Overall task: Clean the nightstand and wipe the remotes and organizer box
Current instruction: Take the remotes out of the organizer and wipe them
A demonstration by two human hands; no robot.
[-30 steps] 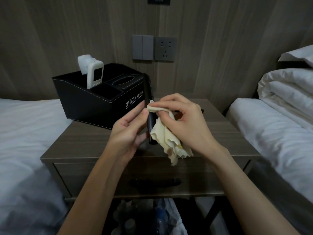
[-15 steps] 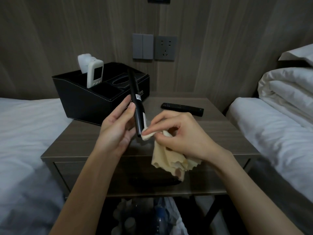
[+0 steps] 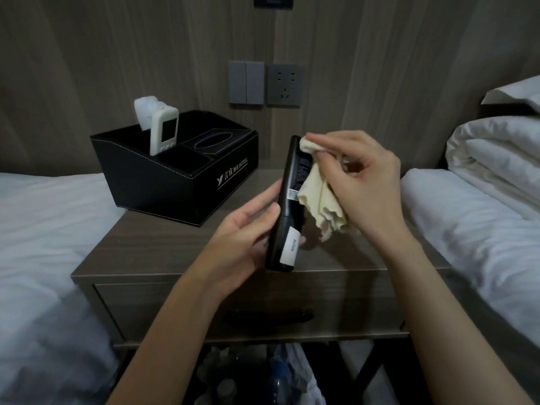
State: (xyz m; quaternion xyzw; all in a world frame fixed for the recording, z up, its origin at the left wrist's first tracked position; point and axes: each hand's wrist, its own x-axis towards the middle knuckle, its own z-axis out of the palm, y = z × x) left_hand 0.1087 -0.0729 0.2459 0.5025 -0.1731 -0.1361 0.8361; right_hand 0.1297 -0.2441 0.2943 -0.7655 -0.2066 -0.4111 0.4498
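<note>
My left hand [image 3: 245, 232] grips a black remote [image 3: 287, 211] above the wooden nightstand [image 3: 163, 244], its back with white stickers facing me. My right hand [image 3: 365, 185] pinches a pale yellow cloth [image 3: 318, 200] and presses it against the remote's upper end. At the nightstand's back left stands the black organizer box [image 3: 175, 182]. A white remote [image 3: 163, 130] stands upright in one of the box's compartments, with a white tissue behind it. The second black remote seen earlier is hidden behind my right hand.
White beds flank the nightstand on the left [image 3: 38, 229] and right [image 3: 473, 229], with folded duvets [image 3: 496, 153] at the right. Wall switches [image 3: 246, 82] and a socket [image 3: 285, 84] sit above. A bag of bottles [image 3: 263, 375] lies under the nightstand's drawer [image 3: 263, 314].
The cloth slid from the remote's lower end up to its top. My left hand turned the remote, so its stickered back now faces me. My right hand now covers the second remote.
</note>
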